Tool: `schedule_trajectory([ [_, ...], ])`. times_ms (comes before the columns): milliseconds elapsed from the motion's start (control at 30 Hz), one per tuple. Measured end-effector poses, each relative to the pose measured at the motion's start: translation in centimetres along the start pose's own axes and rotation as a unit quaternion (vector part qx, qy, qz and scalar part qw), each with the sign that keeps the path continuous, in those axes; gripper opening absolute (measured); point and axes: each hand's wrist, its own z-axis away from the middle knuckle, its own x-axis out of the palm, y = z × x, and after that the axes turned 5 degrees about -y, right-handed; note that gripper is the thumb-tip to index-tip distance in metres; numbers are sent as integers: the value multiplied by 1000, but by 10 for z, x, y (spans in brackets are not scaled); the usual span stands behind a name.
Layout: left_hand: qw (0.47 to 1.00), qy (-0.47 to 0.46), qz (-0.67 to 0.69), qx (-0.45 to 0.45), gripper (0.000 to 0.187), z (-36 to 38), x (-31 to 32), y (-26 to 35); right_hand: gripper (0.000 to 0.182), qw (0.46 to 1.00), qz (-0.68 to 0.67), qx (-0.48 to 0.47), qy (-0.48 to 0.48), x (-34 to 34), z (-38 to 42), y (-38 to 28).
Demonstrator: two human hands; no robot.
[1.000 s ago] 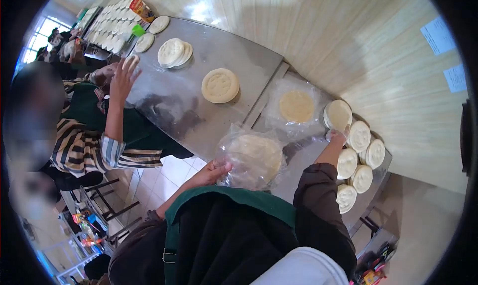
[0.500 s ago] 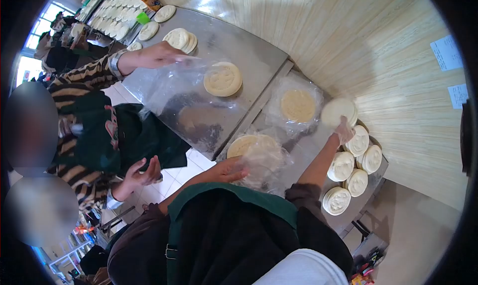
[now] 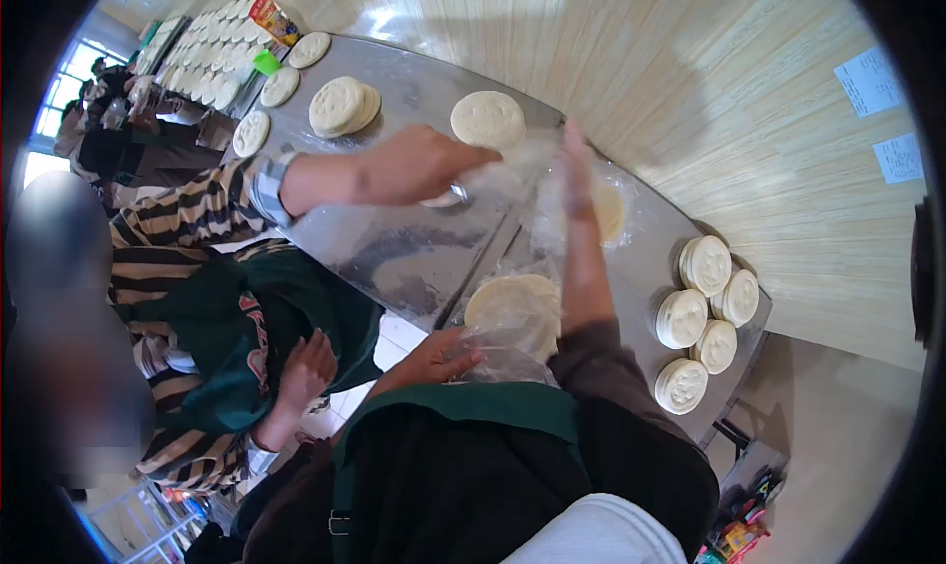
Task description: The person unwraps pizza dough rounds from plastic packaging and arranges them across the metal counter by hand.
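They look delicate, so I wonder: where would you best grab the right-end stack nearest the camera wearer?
The stack is probably best held low around its rim, coming from the wearer's side: it is round with a patterned top, and neighbouring stacks crowd its far side.

Two white paper sheets (image 3: 869, 81) hang on a pale wood-grain wall (image 3: 641, 42) at right. At upper left, an orange-red printed box (image 3: 273, 19) sits just beside a bright green container (image 3: 266, 63), left of which is a window (image 3: 58, 99).

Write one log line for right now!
left hand: at plastic film | right hand: outstretched, blurred | dough rounds: stacked, right
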Motion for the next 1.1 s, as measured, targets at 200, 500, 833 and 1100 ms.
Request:
schedule_trajectory([
  [200, 999, 49, -12, 6, 40, 6, 6, -9, 98, 879, 156, -354, -278, -89, 129, -185],
  [500, 994, 92, -60, 19, 40, -12, 15, -28, 24, 936, 39, -237, -259, -170, 203, -140],
  [833, 987, 67, -138, -44, 41, -53, 12, -38, 30, 877, 254, -195, -359, -154, 232, -177],
  [1100, 979, 15, 28, -202, 29, -88, 15, 14, 25, 961, -194, 29, -196, -235, 203, -62],
])
